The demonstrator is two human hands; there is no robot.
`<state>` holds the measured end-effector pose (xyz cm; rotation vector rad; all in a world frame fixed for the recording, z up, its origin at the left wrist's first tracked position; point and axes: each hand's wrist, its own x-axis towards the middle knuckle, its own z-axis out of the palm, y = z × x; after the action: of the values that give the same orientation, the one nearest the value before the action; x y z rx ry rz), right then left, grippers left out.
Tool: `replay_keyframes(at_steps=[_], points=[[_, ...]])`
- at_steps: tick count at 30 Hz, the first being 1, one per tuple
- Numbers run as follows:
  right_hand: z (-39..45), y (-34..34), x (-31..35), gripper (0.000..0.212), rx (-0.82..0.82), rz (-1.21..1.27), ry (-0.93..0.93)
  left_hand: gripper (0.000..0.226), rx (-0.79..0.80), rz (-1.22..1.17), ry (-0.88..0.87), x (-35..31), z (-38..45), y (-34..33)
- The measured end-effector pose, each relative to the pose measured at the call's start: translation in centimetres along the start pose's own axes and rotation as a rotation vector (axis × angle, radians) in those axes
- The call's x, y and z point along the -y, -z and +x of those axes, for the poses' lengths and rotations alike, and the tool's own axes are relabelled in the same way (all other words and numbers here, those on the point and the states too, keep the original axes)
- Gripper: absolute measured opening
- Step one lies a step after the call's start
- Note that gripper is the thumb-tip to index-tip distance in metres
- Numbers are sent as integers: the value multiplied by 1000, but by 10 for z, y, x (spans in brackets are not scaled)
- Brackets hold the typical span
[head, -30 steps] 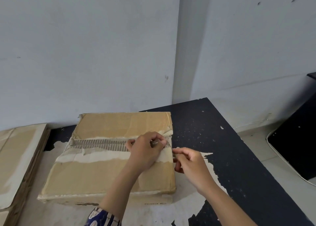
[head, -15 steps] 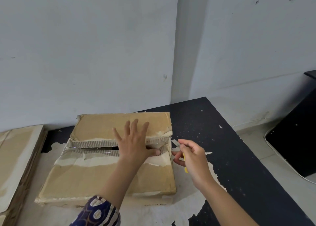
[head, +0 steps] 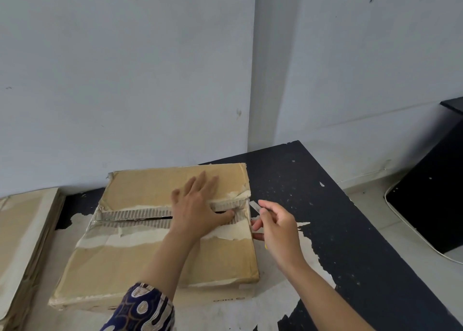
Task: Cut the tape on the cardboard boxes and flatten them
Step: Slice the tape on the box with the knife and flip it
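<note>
A flat brown cardboard box [head: 140, 258] lies on the table, its top torn along the middle seam, which gapes a little. My left hand [head: 198, 205] lies spread over the far flap near the seam's right end, with the thumb reaching into the gap. Just off the box's right edge, my right hand [head: 275, 225] grips a small cutter [head: 255, 205] whose blade points toward the seam's end; a bit of its yellow handle shows under the palm.
The black table [head: 338, 230] has worn white patches and ends at the right. A stack of flattened cardboard [head: 22, 250] lies at the left. The wall stands close behind the box. A dark object [head: 431, 205] sits on the floor at right.
My left hand let go of its pinch at the seam, spread flat and slid onto the far flap; the seam has opened. My right hand stayed beside the box with the cutter.
</note>
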<state>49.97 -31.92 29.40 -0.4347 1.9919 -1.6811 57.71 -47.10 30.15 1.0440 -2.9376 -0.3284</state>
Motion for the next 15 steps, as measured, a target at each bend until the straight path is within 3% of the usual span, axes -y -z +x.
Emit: replay_keyframes(at_steps=[4, 9, 13, 15], points=[[-1, 0, -3, 26, -12, -35, 5, 106, 117, 186, -58, 6, 13, -4], [-1, -2, -1, 24, -23, -81, 42, 83, 9, 231, -82, 14, 7, -15], [-2, -4, -1, 25, -32, -157, 66, 122, 22, 163, -103, 14, 7, -15], [-3, -4, -1, 25, -40, -167, 65, 131, 12, 122, -121, 15, 7, -15]])
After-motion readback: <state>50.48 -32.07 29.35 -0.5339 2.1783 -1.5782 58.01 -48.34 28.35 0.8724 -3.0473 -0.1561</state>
